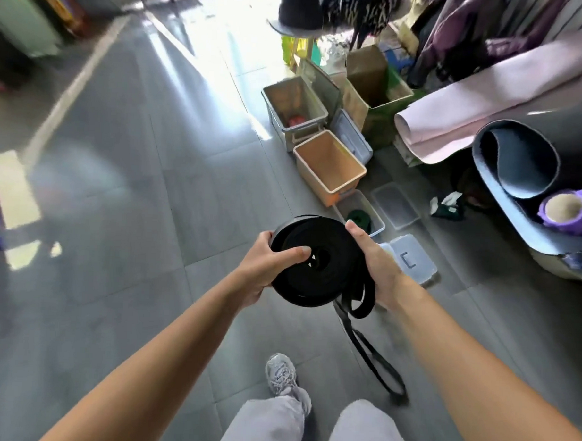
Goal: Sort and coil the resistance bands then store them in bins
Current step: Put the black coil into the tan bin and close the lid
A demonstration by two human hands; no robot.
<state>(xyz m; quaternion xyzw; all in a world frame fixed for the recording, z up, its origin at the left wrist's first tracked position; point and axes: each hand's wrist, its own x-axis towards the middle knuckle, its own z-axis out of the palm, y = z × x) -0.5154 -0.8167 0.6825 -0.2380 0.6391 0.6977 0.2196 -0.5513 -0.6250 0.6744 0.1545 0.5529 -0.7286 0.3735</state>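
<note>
Hazards, listed from the largest item down:

1. Floor [150,214]: smooth grey tiles. A dropped coil would likely roll and unwind.
2. Bins: a grey bin [293,100] holds something red, the orange bin [328,168] looks bare inside, and the clear bin [357,200] holds a green band [359,218]. A black coil placed with the wrong colour defeats the sorting; which bin is meant for it I cannot tell.
3. Black band [317,265]: held in front of me above the floor, mostly wound into a flat coil. The outer turns sit loose at the lower right and may spring open if pressure drops.
4. Left hand [264,266]: fingers curled round the coil's left edge, thumb laid across its face toward the centre hole.
5. Right hand [374,267]: palm against the coil's right side, thumb on the top rim; its fingers are hidden behind.
6. Loose tail [370,360]: one loop hangs down near my shoe [281,375]. Stepping on it would likely jerk the coil out of my grip
</note>
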